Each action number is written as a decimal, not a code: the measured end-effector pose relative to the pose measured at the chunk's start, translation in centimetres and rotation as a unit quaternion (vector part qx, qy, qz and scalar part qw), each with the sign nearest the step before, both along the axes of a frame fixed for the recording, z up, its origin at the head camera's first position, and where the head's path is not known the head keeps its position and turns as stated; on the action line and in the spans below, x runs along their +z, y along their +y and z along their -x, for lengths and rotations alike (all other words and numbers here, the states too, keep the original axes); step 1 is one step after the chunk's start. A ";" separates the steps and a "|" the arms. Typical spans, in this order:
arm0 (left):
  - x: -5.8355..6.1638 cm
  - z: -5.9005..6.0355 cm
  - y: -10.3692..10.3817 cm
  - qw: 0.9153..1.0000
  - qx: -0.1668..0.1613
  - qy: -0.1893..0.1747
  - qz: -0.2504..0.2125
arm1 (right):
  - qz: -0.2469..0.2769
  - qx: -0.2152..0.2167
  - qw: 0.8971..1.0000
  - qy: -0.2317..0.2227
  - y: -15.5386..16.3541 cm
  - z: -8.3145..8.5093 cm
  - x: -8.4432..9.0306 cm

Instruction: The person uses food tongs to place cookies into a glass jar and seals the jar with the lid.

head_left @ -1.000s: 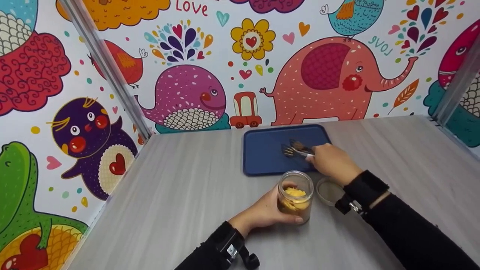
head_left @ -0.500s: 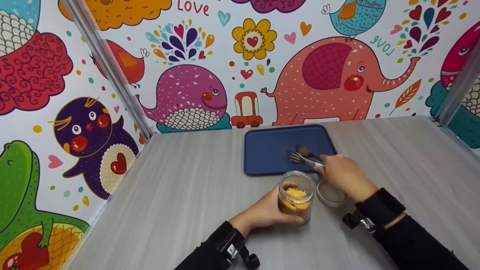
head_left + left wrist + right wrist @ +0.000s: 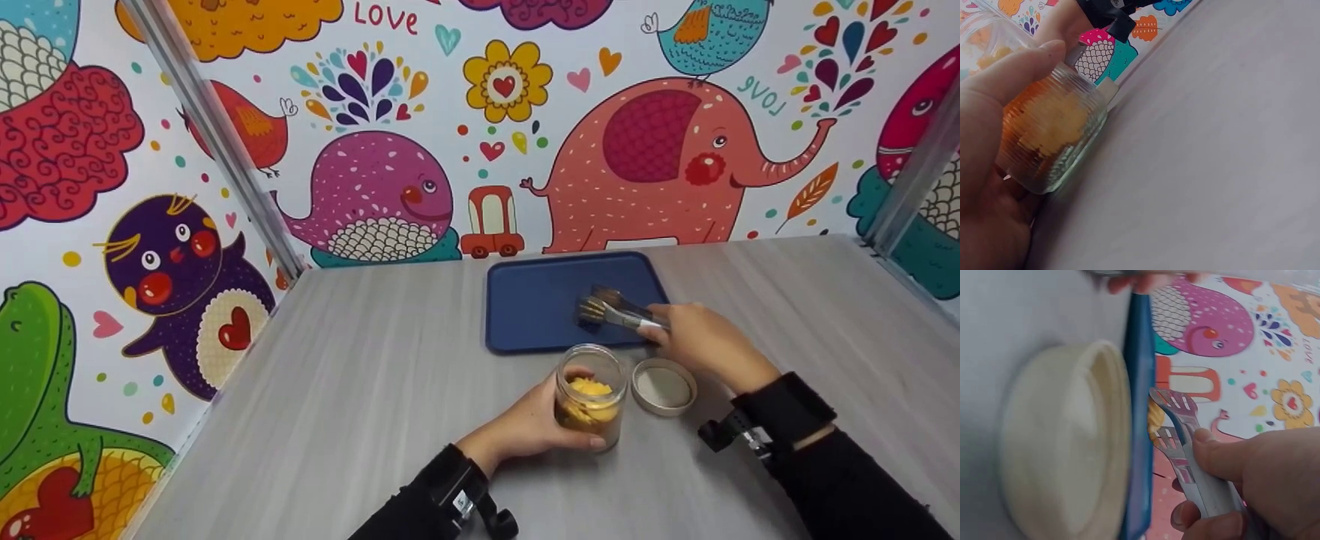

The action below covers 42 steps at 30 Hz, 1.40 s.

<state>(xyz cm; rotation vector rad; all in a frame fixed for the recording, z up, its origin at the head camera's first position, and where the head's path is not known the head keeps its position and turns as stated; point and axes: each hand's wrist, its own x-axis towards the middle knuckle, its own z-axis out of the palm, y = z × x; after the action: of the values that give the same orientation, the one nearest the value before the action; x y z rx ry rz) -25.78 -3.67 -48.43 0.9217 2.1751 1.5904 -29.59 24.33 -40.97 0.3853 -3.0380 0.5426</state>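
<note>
Hands split the work: the left hand (image 3: 525, 427) grips the open glass jar (image 3: 591, 394) of yellow snacks on the worktop (image 3: 360, 420), while the right hand (image 3: 705, 341) pinches metal tongs (image 3: 611, 309) over the blue tray (image 3: 540, 307), the lid (image 3: 664, 386) beside the jar. Judging by this, the tongs must next swing into the jar's mouth.

Grey table (image 3: 360, 420): open surface left of jar (image 3: 591, 394) and right of lid (image 3: 664, 386); jar and lid stand just apart, near blue tray (image 3: 532, 315); patterned walls (image 3: 375, 112) close three sides.
</note>
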 end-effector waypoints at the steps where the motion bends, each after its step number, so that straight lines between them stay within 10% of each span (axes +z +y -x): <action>1: 0.0 0.0 0.0 1.000 0.000 -0.001 0.000 | 0.003 0.001 1.000 -0.003 0.3 -0.1 0.4; 24: 0.1 -0.1 0.1 1.000 0.010 -0.010 0.001 | 0.053 0.027 0.997 0.045 2.1 -5.1 8.7; 42: 0.0 -0.1 0.1 1.000 0.009 -0.011 0.012 | 0.027 0.105 0.993 -0.036 2.7 -7.8 10.7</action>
<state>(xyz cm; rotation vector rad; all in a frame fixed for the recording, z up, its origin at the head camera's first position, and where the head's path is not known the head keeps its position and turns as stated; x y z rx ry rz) -25.71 -3.61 -48.41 0.8762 2.1887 1.5705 -21.78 27.04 -30.25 0.7045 -3.0625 0.6602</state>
